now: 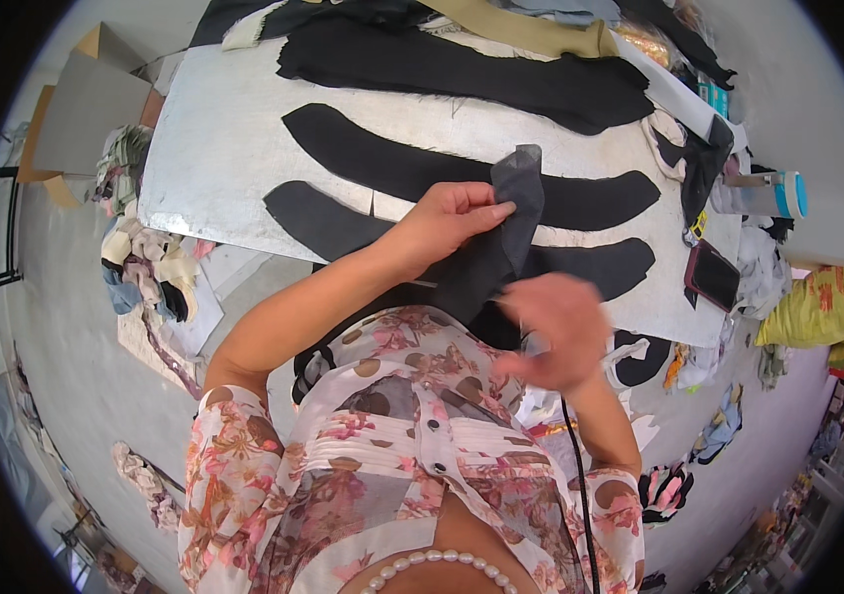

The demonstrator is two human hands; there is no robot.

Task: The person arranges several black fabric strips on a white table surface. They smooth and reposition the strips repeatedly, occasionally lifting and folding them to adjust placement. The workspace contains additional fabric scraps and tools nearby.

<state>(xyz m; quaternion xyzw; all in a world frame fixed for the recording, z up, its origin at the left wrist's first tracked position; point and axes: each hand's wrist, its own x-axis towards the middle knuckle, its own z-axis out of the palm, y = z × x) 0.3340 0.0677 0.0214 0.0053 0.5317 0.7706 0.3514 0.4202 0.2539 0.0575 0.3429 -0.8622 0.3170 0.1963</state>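
Left hand (447,220) pinches a sheer dark grey fabric piece (506,228) between thumb and fingers, lifting it just above the near edge of the white cutting table (214,148). Right hand (556,332) hovers blurred below that table edge, fingers loosely curled at the fabric's lower end, though a grasp can't be told. Curved black fabric cutouts (392,163) lie flat on the table beyond, and a dark phone (712,274) sits at its right edge.

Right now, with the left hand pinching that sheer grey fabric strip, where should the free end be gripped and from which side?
Grip the sheer strip at its upper end, which stands free above the left hand. Come from the right, probably: the left hand's fingers cover its left side, while the right edge is bare over the black curved pieces. The right hand is blurred lower down; its grip is unclear.
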